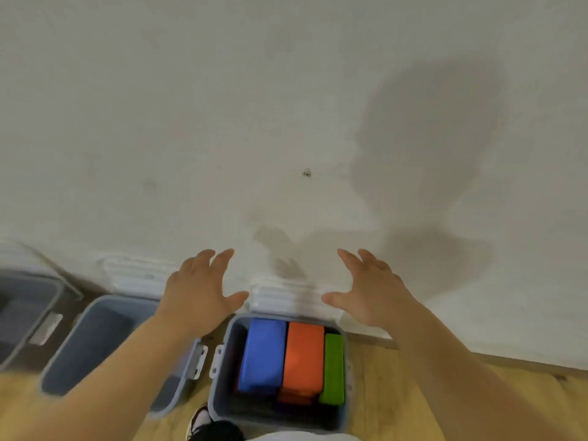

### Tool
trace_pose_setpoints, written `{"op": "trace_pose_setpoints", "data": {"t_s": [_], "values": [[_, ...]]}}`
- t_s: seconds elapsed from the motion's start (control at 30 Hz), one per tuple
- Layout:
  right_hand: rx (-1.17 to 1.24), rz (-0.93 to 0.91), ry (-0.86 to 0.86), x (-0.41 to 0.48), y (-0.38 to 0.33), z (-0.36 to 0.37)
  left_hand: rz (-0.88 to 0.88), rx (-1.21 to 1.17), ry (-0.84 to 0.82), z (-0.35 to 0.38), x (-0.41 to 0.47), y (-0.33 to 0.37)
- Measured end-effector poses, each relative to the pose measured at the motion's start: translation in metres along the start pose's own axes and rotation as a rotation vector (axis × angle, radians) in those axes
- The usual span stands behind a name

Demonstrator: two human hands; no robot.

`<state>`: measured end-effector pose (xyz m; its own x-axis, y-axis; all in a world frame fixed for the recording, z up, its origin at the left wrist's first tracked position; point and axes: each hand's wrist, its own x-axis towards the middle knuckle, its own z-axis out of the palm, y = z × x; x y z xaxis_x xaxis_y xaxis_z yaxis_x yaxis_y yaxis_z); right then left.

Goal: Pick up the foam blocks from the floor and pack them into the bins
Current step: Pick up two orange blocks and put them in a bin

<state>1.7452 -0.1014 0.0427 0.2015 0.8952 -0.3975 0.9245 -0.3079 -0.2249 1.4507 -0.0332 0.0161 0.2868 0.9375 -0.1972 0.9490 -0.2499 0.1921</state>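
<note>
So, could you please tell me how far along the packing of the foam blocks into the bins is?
Done: the rightmost bin holds a blue block, an orange block and a green block side by side. In hand: nothing; the left hand and right hand are spread open near its far rim. Left: the middle bin looks empty; no loose blocks show on the visible floor.

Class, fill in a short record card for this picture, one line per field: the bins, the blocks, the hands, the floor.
Right bin: open, its lid leaning back at the wall, three blocks inside
Blocks, left to right: blue block, orange block, green block
Middle bin: open, no blocks in the part that shows
Far-left bin: only partly in view
Left hand: fingers spread, holds nothing
Right hand: fingers spread, holds nothing
Floor: wood
</note>
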Motion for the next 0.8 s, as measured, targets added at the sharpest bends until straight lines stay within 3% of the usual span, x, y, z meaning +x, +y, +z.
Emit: {"op": "trace_pose_setpoints", "data": {"t_s": [0.17,0.43,0.6,0.8], "values": [[-0.144,-0.198,-0.172,0.001,-0.003,0.023,-0.271,-0.115,-0.042,0.035,-0.094,0.010],[-0.324,-0.762,-0.311,-0.078,-0.125,0.102,-0.834,-0.258,-0.043,0.082,-0.308,-0.017],[-0.565,-1.069,-0.437,-0.182,-0.190,0.180,-1.172,-0.395,0.027,0.135,-0.468,-0.002],[-0.838,-1.431,-0.525,-0.383,-0.237,0.295,-1.566,-0.551,0.102,0.212,-0.696,0.056]]}}
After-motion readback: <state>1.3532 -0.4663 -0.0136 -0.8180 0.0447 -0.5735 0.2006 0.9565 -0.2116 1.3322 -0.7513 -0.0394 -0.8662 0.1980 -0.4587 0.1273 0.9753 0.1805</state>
